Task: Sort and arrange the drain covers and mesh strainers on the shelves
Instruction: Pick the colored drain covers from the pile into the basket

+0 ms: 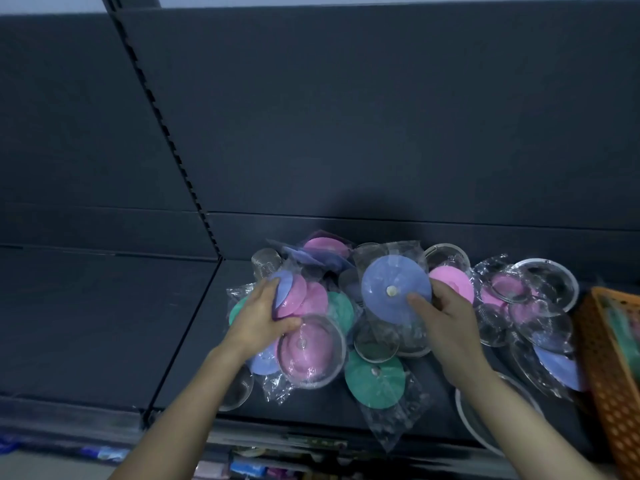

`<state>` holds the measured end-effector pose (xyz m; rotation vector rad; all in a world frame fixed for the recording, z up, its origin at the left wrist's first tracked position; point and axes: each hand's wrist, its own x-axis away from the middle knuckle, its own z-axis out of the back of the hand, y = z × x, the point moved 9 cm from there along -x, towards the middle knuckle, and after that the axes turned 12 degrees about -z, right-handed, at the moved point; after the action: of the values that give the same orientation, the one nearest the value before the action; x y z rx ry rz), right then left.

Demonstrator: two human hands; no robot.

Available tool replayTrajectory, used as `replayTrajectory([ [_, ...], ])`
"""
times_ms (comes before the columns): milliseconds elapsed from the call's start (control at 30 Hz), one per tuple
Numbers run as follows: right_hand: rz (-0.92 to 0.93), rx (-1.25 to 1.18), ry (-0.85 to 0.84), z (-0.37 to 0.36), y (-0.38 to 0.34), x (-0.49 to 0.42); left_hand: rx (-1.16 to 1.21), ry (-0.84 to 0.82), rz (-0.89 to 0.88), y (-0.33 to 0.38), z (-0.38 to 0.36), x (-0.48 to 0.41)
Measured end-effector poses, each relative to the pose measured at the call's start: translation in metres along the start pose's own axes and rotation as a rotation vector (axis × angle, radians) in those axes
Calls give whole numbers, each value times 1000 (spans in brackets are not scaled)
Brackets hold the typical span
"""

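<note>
A jumbled pile of bagged round drain covers in blue, pink and green, mixed with metal mesh strainers, lies on a dark shelf. My left hand grips a fanned stack of covers, blue and pink, at the pile's left side. My right hand holds up a blue cover in clear plastic, thumb on its face. A green cover lies in front, below a pink cover under a clear ring. More bagged strainers lie to the right.
An orange perforated basket stands at the right edge of the shelf. A slotted upright post divides this bay from the dark shelf on the left. A round metal rim shows under my right forearm. Packaged goods show on the shelf below.
</note>
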<state>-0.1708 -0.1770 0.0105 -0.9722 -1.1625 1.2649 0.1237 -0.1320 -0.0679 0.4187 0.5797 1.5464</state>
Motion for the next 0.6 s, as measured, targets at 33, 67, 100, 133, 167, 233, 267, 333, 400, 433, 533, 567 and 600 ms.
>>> replayTrajectory([
  [33, 1, 6, 1, 0, 1, 3, -15, -39, 23, -1, -10, 3],
  [67, 9, 17, 4, 0, 1, 6, -34, -50, 50, -1, -18, 6],
  [100, 24, 40, 10, 0, 1, 10, -59, -27, 74, 0, -23, 9],
  [133, 44, 75, 22, 0, -1, 14, -90, 17, 97, 3, -27, 11],
  [167, 70, 113, 36, -1, -3, 19, -122, 66, 118, 8, -30, 12],
  [233, 138, 189, 59, -3, -7, 30, -166, 144, 159, 18, -36, 13],
  [267, 174, 225, 69, -5, -8, 35, -178, 174, 181, 22, -38, 13],
  [333, 211, 278, 110, -4, -6, 43, -196, 226, 226, 29, -43, 14],
  [400, 218, 257, 176, 4, -6, 45, -203, 271, 250, 40, -45, 15],
  [433, 213, 227, 204, 10, -6, 44, -200, 286, 250, 47, -47, 14],
  [533, 142, 138, 255, 29, 0, 36, -208, 302, 189, 68, -48, 15],
  [567, 120, 108, 253, 36, 4, 34, -197, 323, 120, 73, -45, 16],
  [600, 100, 86, 245, 42, 7, 33, -158, 334, 13, 78, -41, 19],
])
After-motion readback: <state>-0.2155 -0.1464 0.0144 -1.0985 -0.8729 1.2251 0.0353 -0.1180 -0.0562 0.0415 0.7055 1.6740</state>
